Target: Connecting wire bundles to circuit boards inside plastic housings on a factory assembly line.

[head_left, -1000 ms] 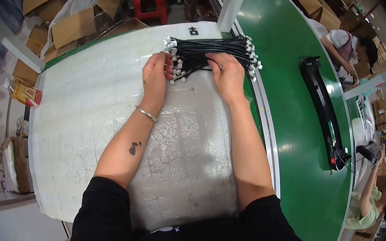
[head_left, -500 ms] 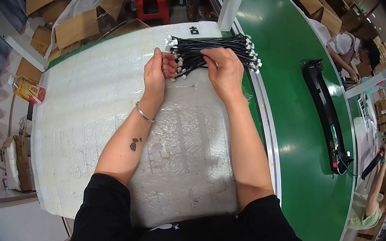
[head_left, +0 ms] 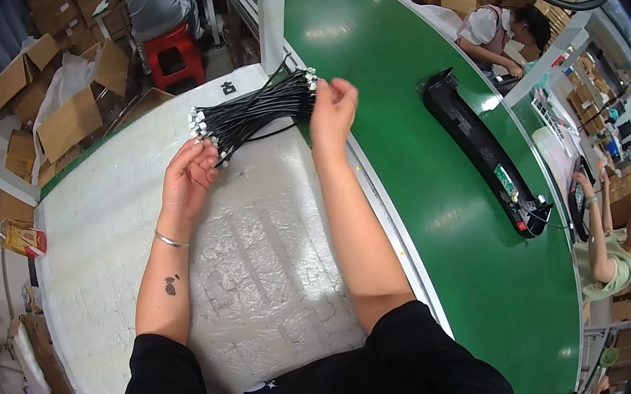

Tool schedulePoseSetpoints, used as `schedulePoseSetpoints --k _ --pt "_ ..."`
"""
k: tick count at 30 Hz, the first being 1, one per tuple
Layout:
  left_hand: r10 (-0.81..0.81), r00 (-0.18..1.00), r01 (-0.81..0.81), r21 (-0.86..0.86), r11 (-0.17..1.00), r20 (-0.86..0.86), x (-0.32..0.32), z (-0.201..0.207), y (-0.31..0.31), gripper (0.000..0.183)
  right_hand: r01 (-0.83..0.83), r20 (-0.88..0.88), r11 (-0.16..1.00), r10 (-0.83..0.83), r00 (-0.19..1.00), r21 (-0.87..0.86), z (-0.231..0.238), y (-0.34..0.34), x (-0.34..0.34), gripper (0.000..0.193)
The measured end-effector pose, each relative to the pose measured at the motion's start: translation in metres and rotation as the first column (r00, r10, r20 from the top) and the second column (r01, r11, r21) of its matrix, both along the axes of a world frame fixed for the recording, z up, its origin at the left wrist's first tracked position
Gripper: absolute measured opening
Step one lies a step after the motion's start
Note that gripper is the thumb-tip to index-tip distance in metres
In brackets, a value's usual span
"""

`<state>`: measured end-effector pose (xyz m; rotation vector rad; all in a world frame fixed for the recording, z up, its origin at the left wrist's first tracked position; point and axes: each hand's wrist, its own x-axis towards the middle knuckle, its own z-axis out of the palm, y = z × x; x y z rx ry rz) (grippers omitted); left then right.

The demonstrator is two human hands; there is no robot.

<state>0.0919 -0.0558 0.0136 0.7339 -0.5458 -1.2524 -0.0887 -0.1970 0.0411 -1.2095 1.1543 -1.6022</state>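
Note:
A thick bundle of black cables (head_left: 259,111) with white connectors at both ends lies across the far end of the pale, film-covered work surface (head_left: 129,237). At its left end my left hand (head_left: 190,175) has loosely bent, parted fingers, the tips against the white connectors (head_left: 202,126). My right hand (head_left: 332,116) stands upright beside the right-end connectors, fingers slightly curled and apart; its palm side is partly hidden. One cable loops out below the bundle.
A green conveyor (head_left: 386,135) runs along the right, carrying a long black curved housing (head_left: 486,155). A white post (head_left: 268,14) rises beyond the bundle. Cardboard boxes (head_left: 76,128) and a red stool (head_left: 173,57) stand at the left. Co-workers sit across the conveyor and at the far left.
The view has swung right. My right hand has gone from over the cables to their right end, its fingers loosening. My left hand's fingertips now meet the left-end connectors.

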Motion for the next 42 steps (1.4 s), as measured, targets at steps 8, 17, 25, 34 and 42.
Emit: schedulePoseSetpoints --k 8,17,25,34,42 --pt "-0.225 0.815 0.117 0.229 0.966 0.534 -0.026 0.007 0.0 0.01 -0.474 0.731 0.88 0.305 0.61 0.029 0.011 -0.018 -0.018 0.027" --pt "-0.408 0.681 0.262 0.318 0.911 0.608 -0.039 0.003 -0.001 0.017 -0.363 0.576 0.918 0.386 0.72 -0.16 0.052 -0.002 -0.041 0.027" --pt "-0.448 0.628 0.28 0.352 0.893 0.636 -0.035 0.013 0.008 0.023 0.006 -0.127 0.748 -0.121 0.984 -0.664 0.099 0.048 -0.042 0.015" --pt "-0.015 0.984 -0.009 0.132 0.991 0.178 -0.031 -0.017 -0.009 0.036 -0.625 -0.92 0.778 0.195 0.339 -0.066 -0.021 0.083 0.027 0.013" --pt "-0.168 0.927 0.13 0.132 0.983 0.334 -0.024 -0.025 -0.011 0.031 -0.468 -0.803 0.818 0.013 0.596 -0.335 -0.063 0.087 0.024 0.016"
